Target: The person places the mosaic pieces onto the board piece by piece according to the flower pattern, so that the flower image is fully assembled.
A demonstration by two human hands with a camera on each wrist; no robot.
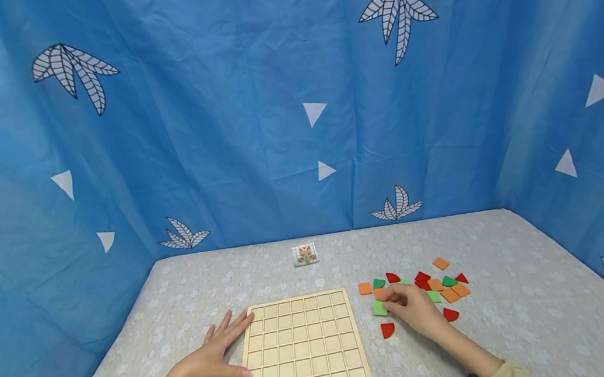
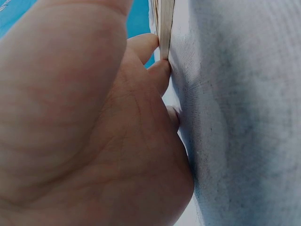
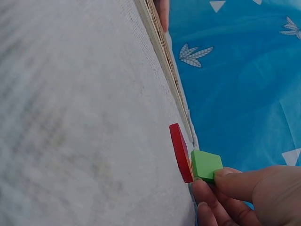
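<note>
A wooden grid board (image 1: pixel 309 351) lies on the table, its square cells bare. My left hand (image 1: pixel 208 355) rests at the board's left edge, fingers spread, with thumb and fingertips touching the rim. In the left wrist view the palm (image 2: pixel 117 150) fills much of the picture. To the right of the board, my right hand (image 1: pixel 413 309) pinches a light green square tile (image 3: pixel 206 165) between thumb and fingers. A red quarter-round tile (image 1: pixel 388 330) lies just in front of that hand. Other tiles behind the hand are partly hidden by it.
Several orange (image 1: pixel 365 288), red (image 1: pixel 450 315) and green tiles (image 1: pixel 449 281) lie scattered around and behind the right hand. A small pattern card (image 1: pixel 305 254) sits beyond the board. Blue cloth (image 1: pixel 255 127) hangs behind and beside the table.
</note>
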